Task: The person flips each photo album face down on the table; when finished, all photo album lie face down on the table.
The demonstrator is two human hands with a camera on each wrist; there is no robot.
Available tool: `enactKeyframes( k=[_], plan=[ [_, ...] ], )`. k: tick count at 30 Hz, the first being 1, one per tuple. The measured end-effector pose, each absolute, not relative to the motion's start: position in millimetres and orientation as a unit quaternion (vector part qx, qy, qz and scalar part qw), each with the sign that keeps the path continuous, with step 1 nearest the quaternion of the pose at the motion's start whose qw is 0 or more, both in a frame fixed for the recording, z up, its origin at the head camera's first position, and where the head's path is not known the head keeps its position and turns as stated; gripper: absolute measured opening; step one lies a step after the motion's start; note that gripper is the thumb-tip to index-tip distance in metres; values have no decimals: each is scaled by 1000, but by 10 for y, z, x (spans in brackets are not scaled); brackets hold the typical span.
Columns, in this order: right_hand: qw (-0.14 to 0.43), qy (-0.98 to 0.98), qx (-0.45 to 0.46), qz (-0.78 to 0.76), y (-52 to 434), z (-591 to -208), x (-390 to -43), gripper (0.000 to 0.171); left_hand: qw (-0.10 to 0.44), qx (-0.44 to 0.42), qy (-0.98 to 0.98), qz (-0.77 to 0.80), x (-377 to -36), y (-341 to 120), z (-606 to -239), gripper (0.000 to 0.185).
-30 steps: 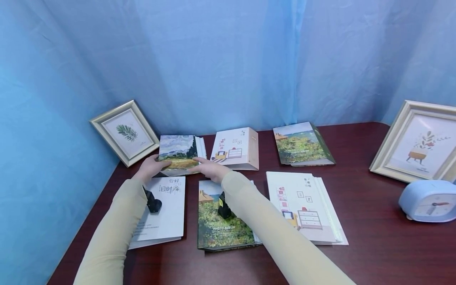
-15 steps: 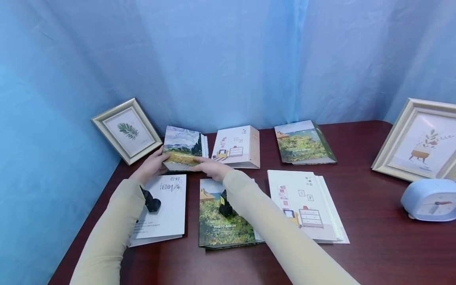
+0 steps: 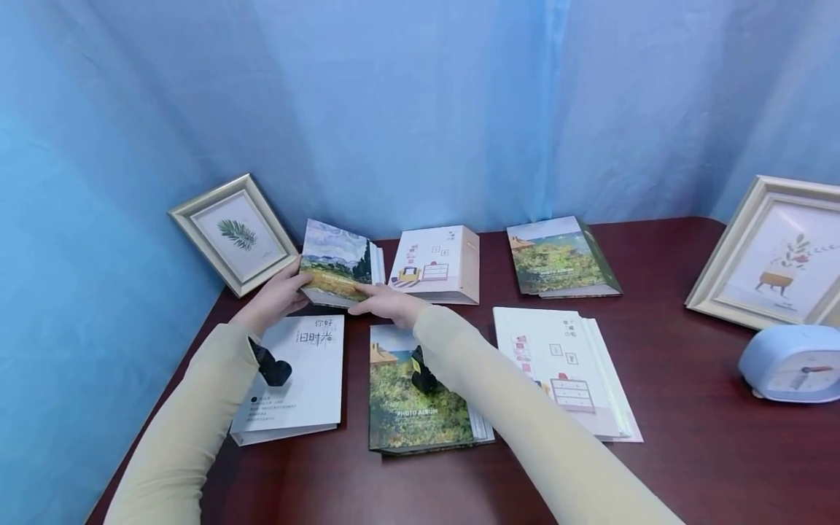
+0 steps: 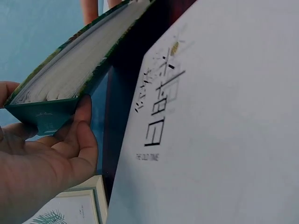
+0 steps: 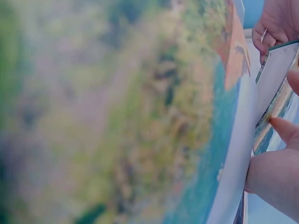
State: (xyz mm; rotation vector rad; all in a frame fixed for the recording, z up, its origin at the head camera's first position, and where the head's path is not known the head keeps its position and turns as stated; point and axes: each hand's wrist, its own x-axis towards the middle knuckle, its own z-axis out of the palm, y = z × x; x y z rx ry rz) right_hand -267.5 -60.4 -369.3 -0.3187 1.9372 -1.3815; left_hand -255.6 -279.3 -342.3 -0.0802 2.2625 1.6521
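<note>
A photo album [image 3: 335, 255] with a painted landscape cover is held at the back left, tilted with its far edge raised. My left hand [image 3: 272, 297] grips its left side; in the left wrist view, thumb and fingers bend round the green spine [image 4: 44, 116]. My right hand [image 3: 391, 302] pinches its near right edge, thumb on the cover, the fingers beneath partly hidden. Below my left wrist lies a white album [image 3: 298, 375] with black lettering. Under my right wrist is a green garden-picture album [image 3: 416, 423], which fills much of the right wrist view, blurred.
A leaf-print frame [image 3: 239, 235] leans close beside the held album's left. A furniture-print album [image 3: 436, 262] lies just to its right, another garden album [image 3: 558, 255] farther along. A larger furniture-print album [image 3: 558, 364], a blue clock [image 3: 790, 364] and a plant-print frame [image 3: 774, 255] stand rightward.
The landscape album has turned slightly and tilted up, its far edge rising and shifting right, with both hands on it. The other things shift slightly upward in view.
</note>
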Motion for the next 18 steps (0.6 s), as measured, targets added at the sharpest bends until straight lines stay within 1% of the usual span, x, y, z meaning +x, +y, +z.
enactKeyframes(
  k=[6,9,14,18],
  plan=[
    [367,761,-154,-512,-604,-3662,-2644,68,169,-34,806,566,-2520,-2782,-3348,61],
    [368,752,-159,-523,-625,-3637,-2627,68,173,-13,807,565,-2495,-2812,-3294,61],
    [339,754,-166,-538,-608,-3588,-2652,66,170,-2,810,561,-2482,-2708,-3159,64],
    [310,756,-153,-555,-563,-3560,-2704,65,156,-3,819,552,-2478,-2574,-3086,64]
  ],
)
